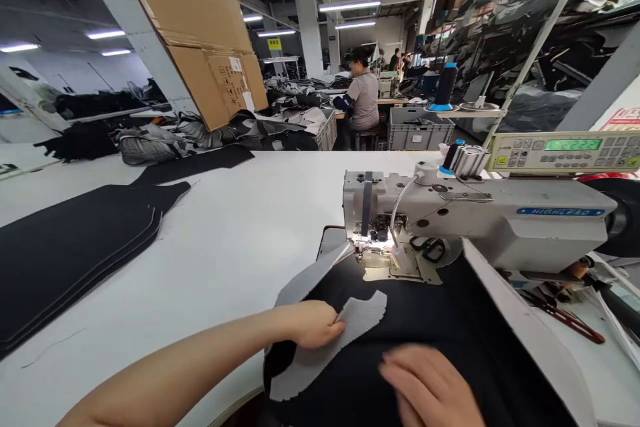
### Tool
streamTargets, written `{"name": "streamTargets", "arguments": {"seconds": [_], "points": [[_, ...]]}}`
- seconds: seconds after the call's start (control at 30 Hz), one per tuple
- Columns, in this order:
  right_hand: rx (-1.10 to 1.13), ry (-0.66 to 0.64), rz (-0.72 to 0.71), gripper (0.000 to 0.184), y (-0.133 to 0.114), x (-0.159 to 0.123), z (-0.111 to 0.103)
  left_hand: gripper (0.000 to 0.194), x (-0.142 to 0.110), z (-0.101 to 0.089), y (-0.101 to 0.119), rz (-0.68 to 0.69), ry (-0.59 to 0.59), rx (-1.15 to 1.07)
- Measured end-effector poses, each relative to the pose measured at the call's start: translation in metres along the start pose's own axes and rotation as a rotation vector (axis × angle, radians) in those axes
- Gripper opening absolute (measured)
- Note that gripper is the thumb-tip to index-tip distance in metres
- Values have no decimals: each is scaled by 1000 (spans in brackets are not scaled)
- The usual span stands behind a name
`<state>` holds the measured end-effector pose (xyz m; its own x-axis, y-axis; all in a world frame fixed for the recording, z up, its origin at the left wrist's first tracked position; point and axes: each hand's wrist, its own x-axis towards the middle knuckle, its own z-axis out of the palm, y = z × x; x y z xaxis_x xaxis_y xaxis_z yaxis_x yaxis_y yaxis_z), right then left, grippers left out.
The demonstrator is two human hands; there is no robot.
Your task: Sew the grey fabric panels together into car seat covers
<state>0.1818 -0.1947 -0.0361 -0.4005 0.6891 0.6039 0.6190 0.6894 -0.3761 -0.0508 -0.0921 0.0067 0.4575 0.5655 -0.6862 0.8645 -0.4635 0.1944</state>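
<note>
Black fabric [410, 310] with a pale grey backing is spread in front of the sewing machine [480, 213], its left edge running up to the lit needle area. My left hand [316, 325] is closed on a folded-over pale grey ribbed edge [364, 317] of this fabric, thumb on top. Over the lower middle of the black fabric is my right hand [433, 383], smeared by motion. Its fingers are bent, and whether they touch or pinch the cloth is unclear. At the right, another flap [520, 320] of the fabric stands up, showing its pale side.
Stacked black panels [75, 240] lie on the white table [240, 227] at left. Black-handled scissors [429, 248] rest behind the needle plate. A brown-handled tool [575, 321] lies at right. Farther off are cardboard [200, 33], a grey crate [420, 130] and a seated person [364, 97].
</note>
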Motion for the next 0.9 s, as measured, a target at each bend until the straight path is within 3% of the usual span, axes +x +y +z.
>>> {"name": "streamTargets", "arguments": {"seconds": [0.07,0.13,0.23,0.3,0.43,0.53,0.63,0.77,0.9], "points": [[16,-18,-64,31,14,30,31,50,-4,2,-13,-7,-22,-4],[29,-58,-31,29,34,51,54,38,-12,5,-36,-7,-65,-79],[46,-249,71,29,60,62,69,29,-26,13,-73,-18,-121,-244],[38,-416,64,30,70,64,71,23,-32,15,-86,-78,-126,-293],[10,-568,-17,37,82,73,73,22,-22,9,-83,-132,-143,-302],[12,-615,-107,40,94,77,72,39,-7,2,-74,-244,47,-229],[30,-613,-140,43,107,76,70,58,6,1,-70,-348,266,2],[-24,-564,-72,44,111,74,69,62,25,1,-63,-113,445,375],[-113,-569,5,43,104,77,68,67,39,-4,-62,54,392,373]]}}
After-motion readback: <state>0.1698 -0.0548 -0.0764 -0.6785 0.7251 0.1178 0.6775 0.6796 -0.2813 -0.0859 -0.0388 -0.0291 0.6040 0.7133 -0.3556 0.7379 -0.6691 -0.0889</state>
